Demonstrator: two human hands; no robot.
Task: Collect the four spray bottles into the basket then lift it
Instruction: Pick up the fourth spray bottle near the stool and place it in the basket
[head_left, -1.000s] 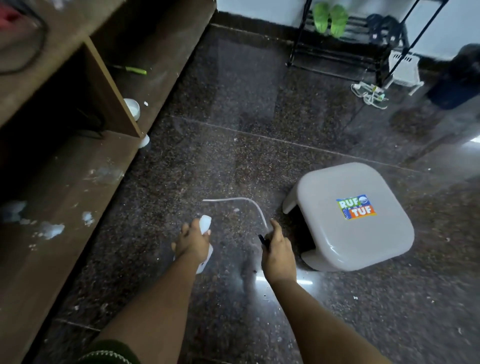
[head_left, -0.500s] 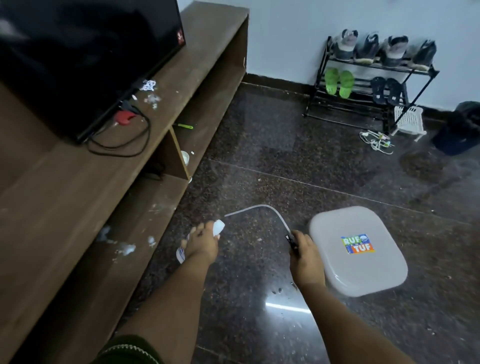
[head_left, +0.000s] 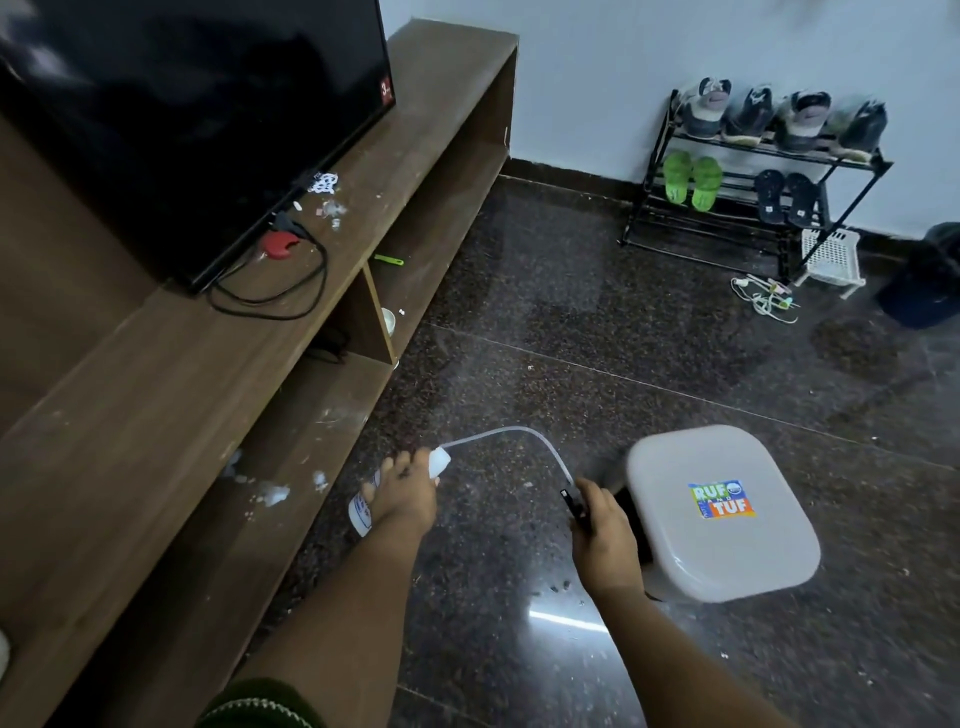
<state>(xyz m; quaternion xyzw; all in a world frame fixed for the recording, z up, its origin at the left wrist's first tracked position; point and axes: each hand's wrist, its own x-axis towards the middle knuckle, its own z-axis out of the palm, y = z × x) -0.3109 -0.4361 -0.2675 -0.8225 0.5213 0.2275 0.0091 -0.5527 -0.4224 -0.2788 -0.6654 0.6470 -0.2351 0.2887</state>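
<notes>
The person is standing over a dark speckled floor (head_left: 571, 322), both arms reaching forward and down. The left hand (head_left: 402, 493) is clenching around a small white bottle (head_left: 362, 512), whose labelled body is poking out below the fingers on the left while its white cap (head_left: 439, 460) is showing above the knuckles. A thin clear tube (head_left: 511, 432) is arching from that cap over to the right hand (head_left: 605, 535), which is gripping a small black piece (head_left: 574, 503) at the tube's other end. Both hands are hanging above the floor, a little apart from each other.

Just beside the right hand, a pale plastic stool (head_left: 722, 514) is sitting on the floor, a colourful sticker (head_left: 721, 500) showing on its seat. To the left, a long wooden TV unit (head_left: 156, 395) is running along the wall, carrying a dark television (head_left: 192, 119) with a black cable (head_left: 270, 296) looping beside it; white flecks are lying on its lower shelf.

Against the far wall, a black shoe rack (head_left: 753, 176) is holding sneakers on top and green sandals (head_left: 693, 182) below. A white perforated basket (head_left: 829, 258) is leaning at the rack's right foot, well apart from the hands and the bottle. No other spray bottles are clearly showing.
</notes>
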